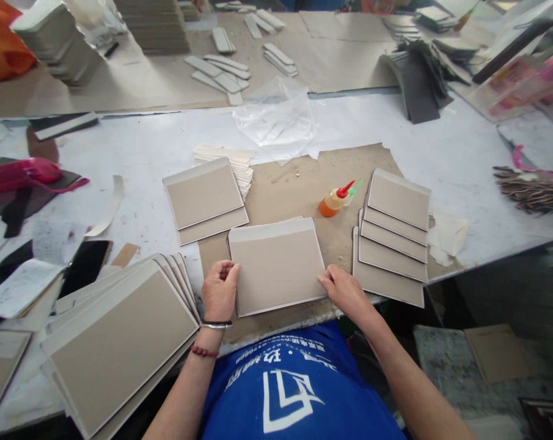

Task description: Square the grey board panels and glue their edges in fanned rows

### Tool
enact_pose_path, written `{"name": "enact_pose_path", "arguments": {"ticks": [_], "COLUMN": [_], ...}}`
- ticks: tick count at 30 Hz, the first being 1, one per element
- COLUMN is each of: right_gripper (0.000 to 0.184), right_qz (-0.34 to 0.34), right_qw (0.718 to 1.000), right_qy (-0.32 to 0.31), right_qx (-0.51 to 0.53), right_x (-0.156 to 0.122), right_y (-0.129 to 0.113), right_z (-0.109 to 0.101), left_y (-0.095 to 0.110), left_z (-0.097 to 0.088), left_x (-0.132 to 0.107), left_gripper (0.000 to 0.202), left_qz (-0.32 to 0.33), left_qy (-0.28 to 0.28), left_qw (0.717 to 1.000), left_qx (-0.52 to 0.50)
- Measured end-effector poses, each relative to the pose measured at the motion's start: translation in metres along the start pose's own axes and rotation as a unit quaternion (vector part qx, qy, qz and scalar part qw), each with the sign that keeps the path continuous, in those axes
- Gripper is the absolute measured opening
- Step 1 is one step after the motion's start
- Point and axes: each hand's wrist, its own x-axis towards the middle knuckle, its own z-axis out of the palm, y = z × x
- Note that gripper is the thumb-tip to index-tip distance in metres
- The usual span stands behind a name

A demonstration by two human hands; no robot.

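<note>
A flat beige panel point(278, 266) with a pale strip along its far edge lies before me on brown board point(285, 183). A sliver of another sheet shows behind its far edge. My left hand point(219, 288) is closed at the panel's left edge, thumb and curled fingers against it. At the right edge, the thumb and fingers of my right hand point(343, 287) pinch the lower corner. An overlapped row of similar panels point(393, 241) lies to the right, and a pair of panels point(205, 195) to the upper left. Larger panels point(124, 342) fan out beside my left forearm.
A small bottle of orange liquid point(332, 203) with a red tip stands beyond the panel. Clear plastic film point(278, 119) and pale strips point(223, 73) lie farther back. A phone point(84, 269) and notebook point(22, 286) are at left. The table edge point(500, 253) slants at right.
</note>
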Motion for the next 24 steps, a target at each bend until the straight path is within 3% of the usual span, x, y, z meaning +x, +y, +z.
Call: {"name": "enact_pose_path", "arguments": {"ticks": [24], "right_gripper": [0.02], "right_qz": [-0.014], "right_qw": [1.0], "right_qy": [0.007], "right_qx": [-0.021], "right_x": [0.0018], "right_y": [0.0052], "right_z": [0.0065], "left_y": [-0.0017], "left_z": [0.0018], "left_x": [-0.0012], "left_gripper": [0.019], "left_qz": [0.02], "left_qy": [0.011], "left_qw": [1.0], "left_qx": [0.014]}}
